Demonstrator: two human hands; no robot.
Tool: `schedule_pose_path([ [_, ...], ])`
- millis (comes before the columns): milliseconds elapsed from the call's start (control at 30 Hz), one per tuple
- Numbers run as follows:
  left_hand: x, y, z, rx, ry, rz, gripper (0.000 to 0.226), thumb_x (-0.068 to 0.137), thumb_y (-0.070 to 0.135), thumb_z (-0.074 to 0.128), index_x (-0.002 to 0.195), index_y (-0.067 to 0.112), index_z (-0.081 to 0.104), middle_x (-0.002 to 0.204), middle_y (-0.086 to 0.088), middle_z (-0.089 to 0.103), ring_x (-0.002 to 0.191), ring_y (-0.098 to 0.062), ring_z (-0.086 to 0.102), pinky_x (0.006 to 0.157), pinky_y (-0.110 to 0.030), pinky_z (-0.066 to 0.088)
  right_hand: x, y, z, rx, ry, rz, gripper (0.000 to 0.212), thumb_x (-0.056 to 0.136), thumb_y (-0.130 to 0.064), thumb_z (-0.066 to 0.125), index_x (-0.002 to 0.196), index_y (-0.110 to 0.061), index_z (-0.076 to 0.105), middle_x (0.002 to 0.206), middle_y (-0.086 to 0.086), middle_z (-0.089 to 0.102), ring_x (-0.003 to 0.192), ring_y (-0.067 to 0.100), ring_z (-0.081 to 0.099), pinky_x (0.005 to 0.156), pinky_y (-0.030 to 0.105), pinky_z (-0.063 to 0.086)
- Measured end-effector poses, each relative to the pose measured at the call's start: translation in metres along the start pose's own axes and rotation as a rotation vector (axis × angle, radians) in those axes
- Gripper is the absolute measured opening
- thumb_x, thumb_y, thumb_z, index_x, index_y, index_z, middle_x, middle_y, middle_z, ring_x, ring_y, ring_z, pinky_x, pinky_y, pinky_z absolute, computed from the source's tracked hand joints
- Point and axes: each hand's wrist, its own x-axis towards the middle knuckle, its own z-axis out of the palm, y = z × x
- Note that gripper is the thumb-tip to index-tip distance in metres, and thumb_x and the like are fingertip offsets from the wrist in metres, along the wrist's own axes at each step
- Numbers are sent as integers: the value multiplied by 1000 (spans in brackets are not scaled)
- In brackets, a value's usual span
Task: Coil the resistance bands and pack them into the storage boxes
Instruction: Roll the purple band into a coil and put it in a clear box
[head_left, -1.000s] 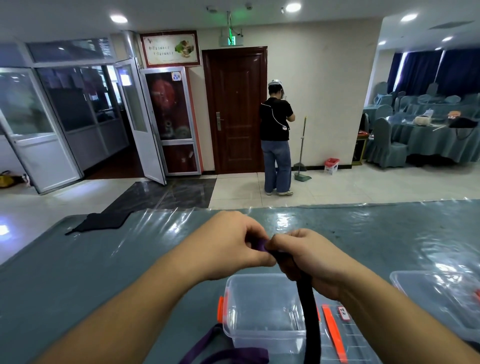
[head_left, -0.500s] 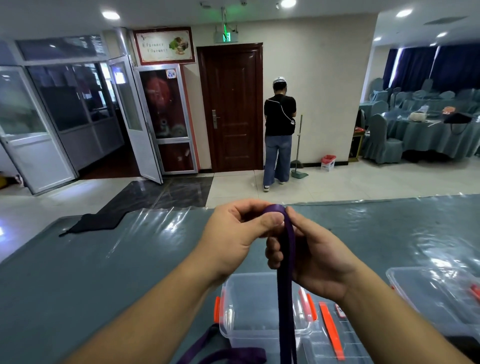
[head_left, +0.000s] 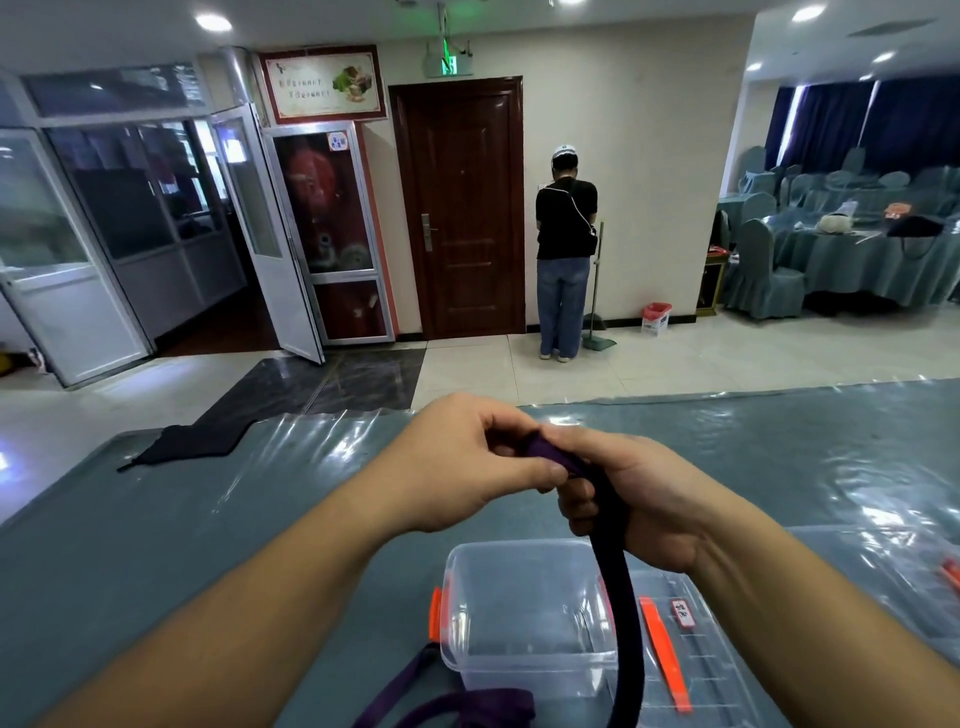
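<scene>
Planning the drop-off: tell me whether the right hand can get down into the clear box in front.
Probably yes. The clear box sits lidless, right under the right hand, nothing between but the hanging purple band that hand and the left hand grip.

We see two bare forearms reaching in from the bottom corners, with no sleeve reaching as far as the wrists. The left hand (head_left: 467, 462) wears no ring, watch or glove, and behind it the wrist is plain. The right hand (head_left: 639, 499) is likewise unadorned, its wrist bare. Fingernails, where they show, look short and unpainted.
</scene>
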Motion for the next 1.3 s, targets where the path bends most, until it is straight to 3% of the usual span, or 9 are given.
schedule_pose_path([
  [133, -1, -5, 11, -396, 136, -43, 12, 87, 14, 80, 98, 15, 82, 81, -1, 78, 74, -9, 66, 71, -21, 54, -3, -4, 5, -98, 122, -174, 42, 88, -51, 69, 84, -9, 71, 67, 4, 50, 59, 13, 43, 61, 29, 36],
  [300, 4, -12, 25, -823, 271, -152, 34, 71, 27, 79, 101, 13, 82, 92, -2, 78, 80, -4, 62, 80, -23, 45, -4, 8, 12, -105, 309, -591, 21, 91, -23, 71, 109, -14, 73, 88, 6, 74, 70, 21, 64, 66, 29, 55],
  [433, 6, -4, 34, -998, 333, -178, 26, 82, 21, 70, 105, 8, 75, 73, 8, 72, 59, 5, 58, 62, -16, 43, -1, 16, 24, -46, 314, -652, 31, 91, -4, 71, 119, -17, 73, 106, 2, 80, 101, 19, 76, 86, 33, 62],
  [567, 8, -3, 45, -1103, 348, -261, 26, 76, 30, 76, 97, 16, 81, 82, 4, 68, 68, -2, 51, 65, -22, 37, 4, 18, 30, -14, 371, -678, 33, 84, -5, 78, 114, -18, 75, 105, 0, 80, 103, 17, 76, 94, 38, 60],
  [733, 7, -7, 44, -1101, 338, -270, 10, 87, 20, 73, 93, 14, 78, 75, 3, 59, 67, -5, 43, 60, -21, 33, 6, 18, 26, 100, 332, -629, 30, 84, 2, 75, 112, -11, 76, 103, 6, 81, 102, 23, 76, 91, 36, 61],
  [967, 1, -18, 0, -561, 106, -275, 17, 90, 16, 75, 97, 1, 80, 82, -8, 71, 66, -8, 56, 58, -16, 46, -4, 5, 2, -206, 183, -451, 37, 82, 6, 77, 115, -11, 74, 98, 8, 81, 97, 29, 77, 87, 33, 63],
  [1067, -1, -15, -5, -570, 132, -235, 15, 92, 10, 73, 102, 1, 80, 94, -11, 79, 78, -9, 71, 69, -15, 55, -6, 2, 5, -160, 198, -494, 33, 82, 6, 77, 109, -11, 72, 93, 14, 80, 90, 32, 77, 84, 33, 63],
  [1200, -1, -11, 13, -750, 318, -162, 13, 94, 7, 69, 101, 4, 79, 94, -9, 80, 84, -11, 74, 72, -17, 58, -1, 8, 16, -36, 312, -596, 25, 83, 3, 76, 104, -12, 78, 97, 7, 81, 98, 27, 77, 91, 36, 62],
  [1300, -2, -12, 24, -917, 367, -192, 16, 91, 12, 70, 101, 1, 78, 94, -11, 79, 83, -12, 74, 72, -18, 58, 0, 12, 21, -7, 322, -596, 27, 85, 2, 74, 108, -11, 77, 99, 6, 81, 98, 23, 77, 89, 32, 62],
])
